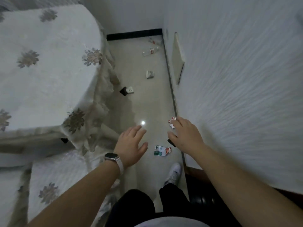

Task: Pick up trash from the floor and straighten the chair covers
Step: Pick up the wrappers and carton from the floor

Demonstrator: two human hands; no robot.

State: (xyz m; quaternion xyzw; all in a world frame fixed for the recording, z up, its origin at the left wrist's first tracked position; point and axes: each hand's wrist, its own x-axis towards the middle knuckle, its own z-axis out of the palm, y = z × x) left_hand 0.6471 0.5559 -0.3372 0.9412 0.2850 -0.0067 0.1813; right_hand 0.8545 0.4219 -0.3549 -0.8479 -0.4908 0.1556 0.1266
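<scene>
Trash lies scattered along a narrow strip of beige floor (144, 104). A green and white packet (157, 150) lies with a red and white scrap (168, 150) just ahead of my feet. My left hand (131, 145), a watch on its wrist, hovers open to the left of the packet. My right hand (185, 136) reaches out flat with straight fingers. Its fingertips are over a red and white wrapper (171, 122), and a black scrap (171, 143) shows beneath its thumb. White flower-patterned chair covers (42, 63) hang rumpled on the left.
Farther down the strip lie a black and white piece (127, 91), a white packet (150, 74) and a clear bottle (150, 52). A flat board (177, 58) leans on the textured wall at right. My white shoe (174, 172) stands on the floor. A second covered seat (54, 177) is at lower left.
</scene>
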